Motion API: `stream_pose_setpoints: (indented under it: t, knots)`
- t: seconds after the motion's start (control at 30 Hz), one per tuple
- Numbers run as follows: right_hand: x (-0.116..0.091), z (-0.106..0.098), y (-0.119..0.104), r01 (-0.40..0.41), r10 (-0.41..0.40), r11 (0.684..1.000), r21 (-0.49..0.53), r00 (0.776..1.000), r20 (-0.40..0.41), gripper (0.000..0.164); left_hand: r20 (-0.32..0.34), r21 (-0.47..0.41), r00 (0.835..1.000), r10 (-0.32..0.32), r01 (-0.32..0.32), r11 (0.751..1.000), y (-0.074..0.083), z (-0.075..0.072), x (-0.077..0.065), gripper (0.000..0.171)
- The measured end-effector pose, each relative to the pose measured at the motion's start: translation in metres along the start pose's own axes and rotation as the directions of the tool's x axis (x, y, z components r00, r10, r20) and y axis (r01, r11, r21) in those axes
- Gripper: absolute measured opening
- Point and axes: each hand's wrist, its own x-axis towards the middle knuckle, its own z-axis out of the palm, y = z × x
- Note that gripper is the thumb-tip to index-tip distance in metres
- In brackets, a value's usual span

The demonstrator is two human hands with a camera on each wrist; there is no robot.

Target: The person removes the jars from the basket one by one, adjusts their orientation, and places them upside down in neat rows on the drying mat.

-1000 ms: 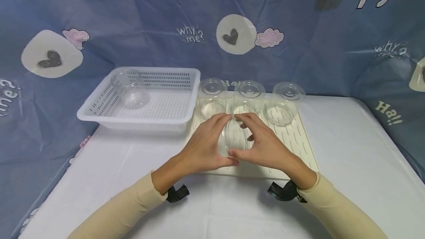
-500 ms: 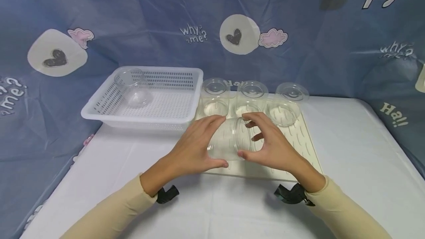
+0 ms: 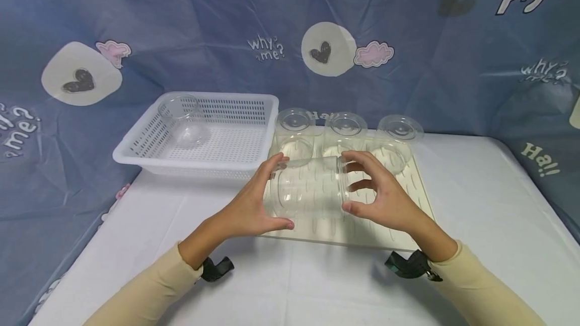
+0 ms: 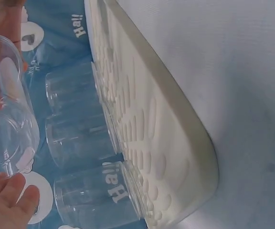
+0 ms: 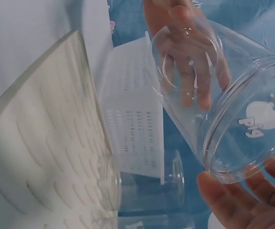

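Observation:
A clear plastic jar (image 3: 310, 190) lies sideways in the air over the cream mat (image 3: 399, 230), its rimmed mouth to the right. My left hand (image 3: 249, 208) holds its base end, thumb in front and fingers behind. With thumb and fingertips, my right hand (image 3: 387, 197) grips the rim end. The jar's ringed rim (image 5: 214, 129) shows close up in the right wrist view, where the left fingers are seen through its wall. Behind the held jar, three similar jars, a left one (image 3: 295, 132), a middle one (image 3: 346, 130) and a right one (image 3: 394, 140), stand mouth down on the mat.
A white perforated basket (image 3: 195, 165) stands at the back left, with another clear jar (image 3: 181, 114) inside. A white cloth (image 3: 462, 190) covers the table. Patterned blue fabric (image 3: 226, 29) hangs right behind the basket and jars.
My hands have drawn apart, the left going left and the right going right. The jar, mostly hidden between them earlier, now shows lengthwise. The standing jars and basket stay put.

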Motion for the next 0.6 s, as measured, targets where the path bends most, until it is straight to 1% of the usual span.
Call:
stream_pose_setpoints:
  t: [0.2,0.33,0.53,0.6]
  knots:
    - [0.0007,-0.0016,-0.0007,-0.010,0.010,1.000,-0.001,0.999,0.033,0.085,-0.021,0.013,1.000,0.011,-0.011,1.000,0.0016,-0.0020,0.0003,0.122]
    - [0.0000,-0.0031,-0.0003,-0.028,0.029,0.999,-0.020,0.998,0.054,0.086,-0.020,0.026,0.999,0.026,-0.025,0.999,0.0019,-0.0031,0.0010,0.121]
    - [-0.0008,-0.0055,0.0000,-0.017,0.020,0.999,-0.043,0.998,0.068,0.087,-0.017,0.029,0.999,0.042,-0.042,0.999,0.0035,-0.0049,0.0016,0.119]
    - [-0.0011,-0.0066,-0.0002,-0.014,0.017,0.999,-0.048,0.997,0.075,0.087,-0.014,0.035,0.999,0.037,-0.037,0.999,0.0046,-0.0062,0.0022,0.118]
